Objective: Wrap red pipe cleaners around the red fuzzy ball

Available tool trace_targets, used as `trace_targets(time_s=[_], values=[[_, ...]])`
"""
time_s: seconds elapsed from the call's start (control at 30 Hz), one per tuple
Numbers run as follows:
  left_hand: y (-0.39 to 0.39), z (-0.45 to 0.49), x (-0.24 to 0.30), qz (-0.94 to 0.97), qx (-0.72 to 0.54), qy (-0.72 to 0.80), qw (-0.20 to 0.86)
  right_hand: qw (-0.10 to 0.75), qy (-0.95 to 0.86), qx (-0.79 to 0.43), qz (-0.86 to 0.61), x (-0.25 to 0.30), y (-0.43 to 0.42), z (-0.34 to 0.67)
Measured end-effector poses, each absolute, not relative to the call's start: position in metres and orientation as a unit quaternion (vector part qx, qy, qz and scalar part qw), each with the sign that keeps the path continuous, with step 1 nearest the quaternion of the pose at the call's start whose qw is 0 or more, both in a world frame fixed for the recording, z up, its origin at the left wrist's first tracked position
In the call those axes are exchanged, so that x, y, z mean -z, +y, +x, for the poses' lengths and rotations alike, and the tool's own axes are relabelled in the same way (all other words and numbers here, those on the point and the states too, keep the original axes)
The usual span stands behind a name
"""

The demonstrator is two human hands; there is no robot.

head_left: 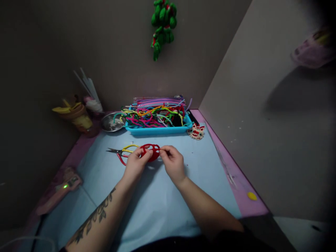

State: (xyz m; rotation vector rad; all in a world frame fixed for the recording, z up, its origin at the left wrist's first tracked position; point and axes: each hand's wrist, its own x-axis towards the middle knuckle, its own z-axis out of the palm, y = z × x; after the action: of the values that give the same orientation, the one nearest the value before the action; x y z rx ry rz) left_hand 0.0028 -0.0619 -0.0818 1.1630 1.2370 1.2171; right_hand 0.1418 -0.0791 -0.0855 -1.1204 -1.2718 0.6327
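My left hand (135, 162) and my right hand (172, 161) hold a red pipe-cleaner shape (151, 152) between them over the light blue mat (157, 196). The left hand's fingers pinch its left side. The right hand's thumb and forefinger pinch a thin end at its right side. Scissors (119, 152) with red and yellow handles lie on the mat just left of my left hand.
A blue tray (157, 130) full of coloured pipe cleaners stands at the back, a metal dish (110, 122) to its left and a small red-and-white figure (196, 131) to its right. A pink glue gun (61, 189) lies at the left edge. A green pipe-cleaner figure (163, 24) hangs on the wall.
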Motion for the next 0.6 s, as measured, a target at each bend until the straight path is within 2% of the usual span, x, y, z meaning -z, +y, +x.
trace_targets(time_s=[0.1,0.2,0.4,0.5,0.6], values=[[-0.064,0.005,0.080,0.501,-0.511,0.506,0.481,0.666,-0.397,-0.441,-0.452,0.089,-0.076,0.133],[-0.067,0.006,0.077,0.535,-0.508,0.513,0.439,0.683,-0.287,-0.532,-0.410,0.088,-0.075,0.128],[-0.066,0.003,0.076,0.573,-0.490,0.520,0.402,0.633,-0.216,-0.643,-0.374,0.081,-0.071,0.131],[-0.066,0.003,0.075,0.584,-0.483,0.507,0.410,0.602,-0.253,-0.639,-0.406,0.084,-0.068,0.136],[-0.067,0.003,0.073,0.608,-0.468,0.490,0.414,0.594,-0.379,-0.529,-0.473,0.088,-0.065,0.143]])
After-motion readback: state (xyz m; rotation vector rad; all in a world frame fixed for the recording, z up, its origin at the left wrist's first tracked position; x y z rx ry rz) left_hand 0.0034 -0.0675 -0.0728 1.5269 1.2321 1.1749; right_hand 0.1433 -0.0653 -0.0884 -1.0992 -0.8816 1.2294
